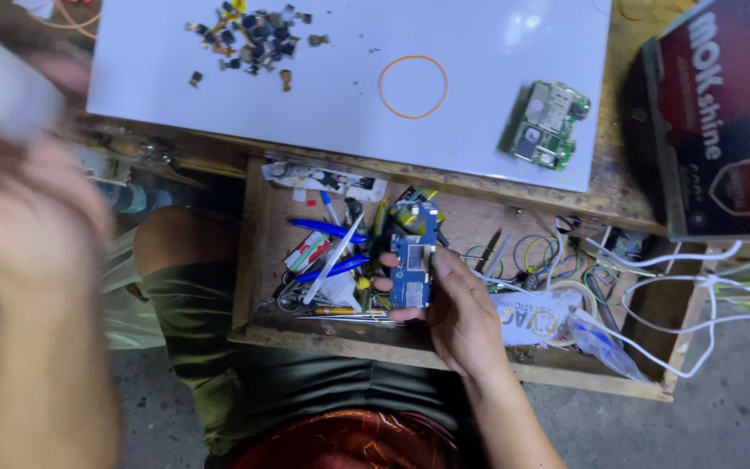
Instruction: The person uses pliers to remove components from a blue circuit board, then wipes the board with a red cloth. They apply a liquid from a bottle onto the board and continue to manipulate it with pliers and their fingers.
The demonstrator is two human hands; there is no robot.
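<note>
Hands: right [457, 317] grips blue circuit board [413, 260]; left [23, 217] blurred (grip unclear).

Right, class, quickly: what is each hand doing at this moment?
Left hand: raised and blurred, grip cannot be told.
Right hand: fingers closed around a blue circuit board over the open drawer.

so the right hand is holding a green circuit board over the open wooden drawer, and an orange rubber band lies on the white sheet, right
Not quite: the circuit board in the right hand is blue, as the head view shows. The green board lies untouched on the white sheet. The rest holds: the hand is over the open wooden drawer, and the orange rubber band lies on the sheet.
</note>
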